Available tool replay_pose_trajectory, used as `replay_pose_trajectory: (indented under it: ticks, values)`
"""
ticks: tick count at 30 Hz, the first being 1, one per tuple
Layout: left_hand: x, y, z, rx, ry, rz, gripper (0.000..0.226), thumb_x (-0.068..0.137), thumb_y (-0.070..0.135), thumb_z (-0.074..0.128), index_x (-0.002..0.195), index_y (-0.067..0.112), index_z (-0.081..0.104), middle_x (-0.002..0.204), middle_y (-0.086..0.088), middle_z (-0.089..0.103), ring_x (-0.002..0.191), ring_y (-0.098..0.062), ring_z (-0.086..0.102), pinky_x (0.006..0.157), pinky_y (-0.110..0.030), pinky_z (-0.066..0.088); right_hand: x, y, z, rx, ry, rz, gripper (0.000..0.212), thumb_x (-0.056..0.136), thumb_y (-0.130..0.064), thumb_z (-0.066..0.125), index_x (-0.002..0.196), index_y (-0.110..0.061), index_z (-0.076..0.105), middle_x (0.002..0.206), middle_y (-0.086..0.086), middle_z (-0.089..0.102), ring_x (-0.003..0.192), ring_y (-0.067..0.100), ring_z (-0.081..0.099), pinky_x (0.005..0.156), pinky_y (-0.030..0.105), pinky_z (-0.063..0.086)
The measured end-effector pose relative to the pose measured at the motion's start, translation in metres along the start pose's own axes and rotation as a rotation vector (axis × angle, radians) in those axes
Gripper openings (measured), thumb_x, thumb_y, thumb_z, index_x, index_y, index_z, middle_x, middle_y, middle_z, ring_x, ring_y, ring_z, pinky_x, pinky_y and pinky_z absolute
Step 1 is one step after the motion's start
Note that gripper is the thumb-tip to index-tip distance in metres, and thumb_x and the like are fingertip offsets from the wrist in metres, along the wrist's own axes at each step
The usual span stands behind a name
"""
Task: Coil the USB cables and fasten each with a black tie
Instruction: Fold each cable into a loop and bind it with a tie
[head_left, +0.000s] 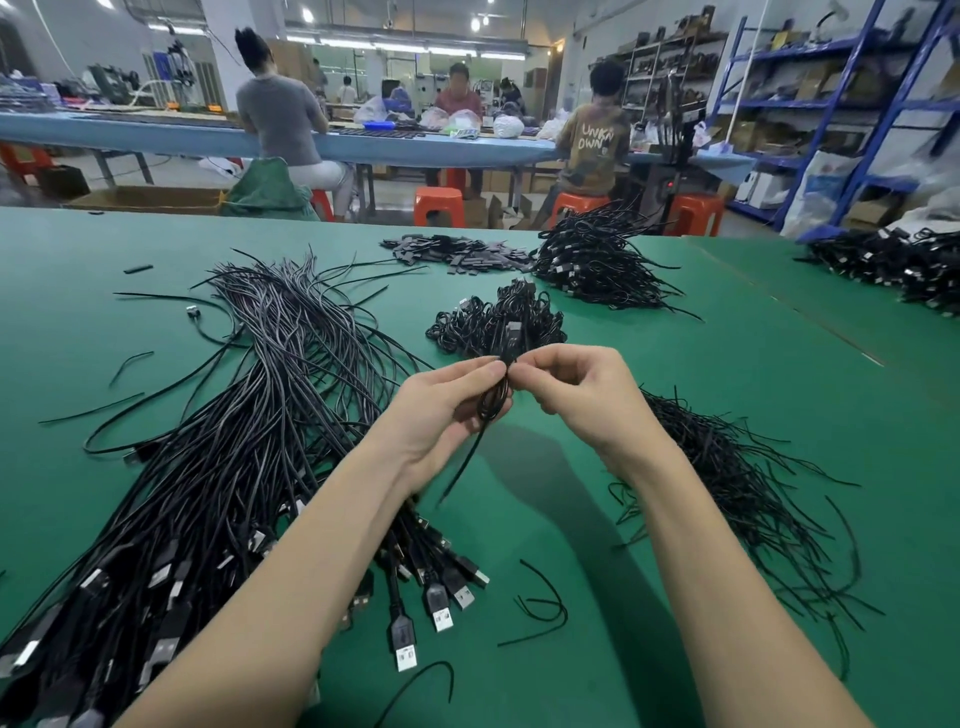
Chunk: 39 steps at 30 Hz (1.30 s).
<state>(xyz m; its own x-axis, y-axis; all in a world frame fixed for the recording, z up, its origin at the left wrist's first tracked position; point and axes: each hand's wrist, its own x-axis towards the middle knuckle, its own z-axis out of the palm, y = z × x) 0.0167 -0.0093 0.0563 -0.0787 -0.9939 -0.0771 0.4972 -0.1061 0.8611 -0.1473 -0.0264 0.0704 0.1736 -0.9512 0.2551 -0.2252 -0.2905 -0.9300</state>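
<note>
Above the green table (727, 374) my left hand (441, 410) grips a small coiled black USB cable (493, 402), its plug end sticking up above my fingers. My right hand (576, 387) pinches a thin black tie at the top of the coil, fingertips meeting those of the left hand. One loose black end hangs down from the coil toward the table. A big bundle of uncoiled USB cables (249, 447) lies at my left, plugs toward me. A heap of loose black ties (737, 478) lies at my right.
A pile of finished coils (498, 322) sits just beyond my hands. Further back lie a larger cable heap (597, 260) and flat dark pieces (457, 249). More cables (893, 265) lie at the far right. People sit at a blue bench behind, with orange stools.
</note>
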Motion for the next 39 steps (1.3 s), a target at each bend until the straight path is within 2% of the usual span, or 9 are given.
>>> replay_pose_trajectory:
  ticks: [5, 7, 14, 18, 24, 28, 33, 35, 39]
  values:
    - [-0.003, -0.001, 0.002, 0.333, -0.049, 0.311, 0.024, 0.077, 0.006, 0.078, 0.100, 0.011, 0.073, 0.091, -0.005, 0.077, 0.082, -0.011, 0.072, 0.075, -0.017, 0.055, -0.002, 0.002, 0.002, 1.101, -0.183, 0.704, 0.004, 0.077, -0.002, 0.069, 0.079, 0.001, 0.066, 0.069, 0.006, 0.057, 0.054, 0.008, 0.045, 0.040, 0.011, 0.037]
    - [0.000, 0.001, -0.002, 0.421, -0.047, 0.361, 0.021, 0.079, 0.005, 0.078, 0.098, 0.013, 0.075, 0.090, -0.004, 0.078, 0.083, -0.011, 0.072, 0.076, -0.018, 0.055, -0.004, 0.006, 0.009, 1.246, -0.173, 0.727, 0.008, 0.077, -0.002, 0.068, 0.084, 0.001, 0.065, 0.070, 0.007, 0.061, 0.052, 0.008, 0.048, 0.040, 0.011, 0.038]
    - [-0.001, 0.005, -0.005, -0.094, 0.005, 0.051, 0.023, 0.082, 0.003, 0.069, 0.105, -0.001, 0.066, 0.078, -0.009, 0.071, 0.067, -0.014, 0.067, 0.063, -0.021, 0.056, -0.002, 0.005, 0.001, -0.161, 0.116, -0.202, 0.029, 0.089, -0.015, 0.074, 0.114, -0.028, 0.066, 0.109, -0.017, 0.071, 0.080, 0.008, 0.067, 0.066, 0.020, 0.053]
    - [-0.002, 0.004, -0.005, -0.148, -0.054, 0.007, 0.032, 0.077, 0.007, 0.070, 0.106, -0.004, 0.066, 0.077, -0.009, 0.069, 0.066, -0.013, 0.066, 0.066, -0.023, 0.058, -0.002, 0.010, -0.004, -0.382, 0.046, -0.490, 0.030, 0.085, -0.017, 0.078, 0.113, -0.028, 0.072, 0.112, -0.018, 0.068, 0.086, 0.010, 0.065, 0.069, 0.029, 0.055]
    - [-0.001, 0.003, -0.008, -0.087, -0.057, -0.021, 0.041, 0.075, 0.011, 0.073, 0.113, -0.003, 0.066, 0.083, -0.011, 0.069, 0.068, -0.014, 0.065, 0.066, -0.024, 0.058, -0.002, 0.015, -0.005, -0.423, 0.085, -0.473, 0.018, 0.088, -0.029, 0.079, 0.106, -0.026, 0.080, 0.101, -0.015, 0.074, 0.081, 0.010, 0.067, 0.066, 0.035, 0.057]
    - [-0.001, 0.002, -0.010, 0.063, -0.038, 0.022, 0.041, 0.070, 0.018, 0.077, 0.109, 0.008, 0.070, 0.088, -0.004, 0.074, 0.075, -0.013, 0.065, 0.073, -0.024, 0.054, -0.003, 0.012, -0.001, -0.309, 0.130, -0.386, 0.007, 0.089, -0.022, 0.077, 0.086, -0.021, 0.083, 0.078, -0.013, 0.076, 0.064, 0.006, 0.064, 0.058, 0.022, 0.050]
    - [-0.004, 0.003, -0.007, 0.324, -0.041, 0.227, 0.026, 0.065, 0.031, 0.081, 0.090, 0.022, 0.080, 0.090, -0.002, 0.077, 0.081, -0.009, 0.069, 0.075, -0.017, 0.054, -0.004, -0.003, 0.000, 0.521, -0.167, 0.462, 0.011, 0.085, -0.013, 0.074, 0.074, -0.009, 0.077, 0.069, 0.000, 0.065, 0.049, 0.005, 0.047, 0.043, 0.012, 0.041]
    - [-0.005, 0.005, -0.007, 0.309, -0.076, 0.223, 0.024, 0.064, 0.033, 0.081, 0.087, 0.027, 0.081, 0.088, -0.001, 0.077, 0.080, -0.008, 0.068, 0.074, -0.017, 0.055, -0.006, -0.005, 0.001, 0.780, -0.244, 0.609, 0.007, 0.079, -0.013, 0.073, 0.074, -0.008, 0.074, 0.068, -0.002, 0.061, 0.047, 0.002, 0.048, 0.039, 0.009, 0.040]
    - [-0.003, 0.006, -0.012, 0.219, -0.014, 0.135, 0.028, 0.065, 0.029, 0.080, 0.091, 0.018, 0.076, 0.082, 0.000, 0.072, 0.079, -0.014, 0.065, 0.074, -0.025, 0.053, -0.007, -0.005, -0.002, 0.172, -0.209, 0.194, 0.012, 0.094, -0.007, 0.066, 0.100, -0.017, 0.072, 0.086, -0.003, 0.075, 0.059, 0.011, 0.062, 0.052, 0.019, 0.050]
